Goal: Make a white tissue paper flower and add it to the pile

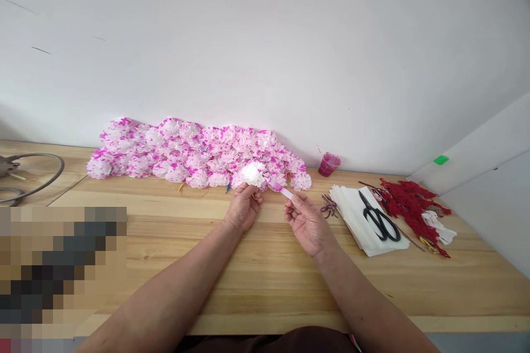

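My left hand [245, 207] is closed around the base of a white paper flower [253, 174], whose ruffled petals show above the fingers. Between the thumb and fingers of my right hand [308, 222] is a flat white brush [285, 192] with a pink-purple stained tip. That tip points up and left, close beside the flower's right side; whether it touches the petals I cannot tell. Just behind both hands lies a long heap of white paper flowers [186, 149] with pink-stained edges.
A pink-stained plastic cup [330, 164] stands by the wall. On the right lie black scissors [379, 218] on a stack of white paper [351, 215], purple ties [329, 207] and a pile of red material [409, 207]. A grey cable [56, 176] curves at far left.
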The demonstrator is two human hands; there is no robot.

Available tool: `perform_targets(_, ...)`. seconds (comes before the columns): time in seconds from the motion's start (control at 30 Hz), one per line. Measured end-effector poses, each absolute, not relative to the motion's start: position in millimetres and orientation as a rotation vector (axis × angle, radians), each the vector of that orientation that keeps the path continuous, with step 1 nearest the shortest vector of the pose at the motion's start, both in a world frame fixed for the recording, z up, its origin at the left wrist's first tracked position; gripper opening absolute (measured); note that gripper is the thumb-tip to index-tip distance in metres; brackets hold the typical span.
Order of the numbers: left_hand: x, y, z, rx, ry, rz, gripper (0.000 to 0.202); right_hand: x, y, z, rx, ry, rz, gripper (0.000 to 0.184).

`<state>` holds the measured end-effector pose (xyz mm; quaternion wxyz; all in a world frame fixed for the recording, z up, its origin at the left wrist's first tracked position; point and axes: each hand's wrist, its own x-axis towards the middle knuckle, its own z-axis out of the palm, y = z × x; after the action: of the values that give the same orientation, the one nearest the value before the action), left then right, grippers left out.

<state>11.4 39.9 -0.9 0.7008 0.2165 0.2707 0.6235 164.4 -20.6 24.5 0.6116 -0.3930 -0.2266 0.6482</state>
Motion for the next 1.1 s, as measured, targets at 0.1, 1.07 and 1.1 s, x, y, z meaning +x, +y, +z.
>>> perform_targets(0.1, 12, 40, -2, 0.500, 0.604, 1.397, 0.036, 162, -22, 25, -0.924, -0.500, 1.518, 0.030)
perform_targets(1.07, 12, 35, 1, 0.719, 0.795, 1.356, 0.029, 177, -26, 39, -1.058, -1.103, 0.844, 0.015)
perform_targets(1.1, 12, 35, 1, 0.723, 0.798, 1.350, 0.028, 177, -27, 40, -1.070, -1.123, 0.820, 0.015)
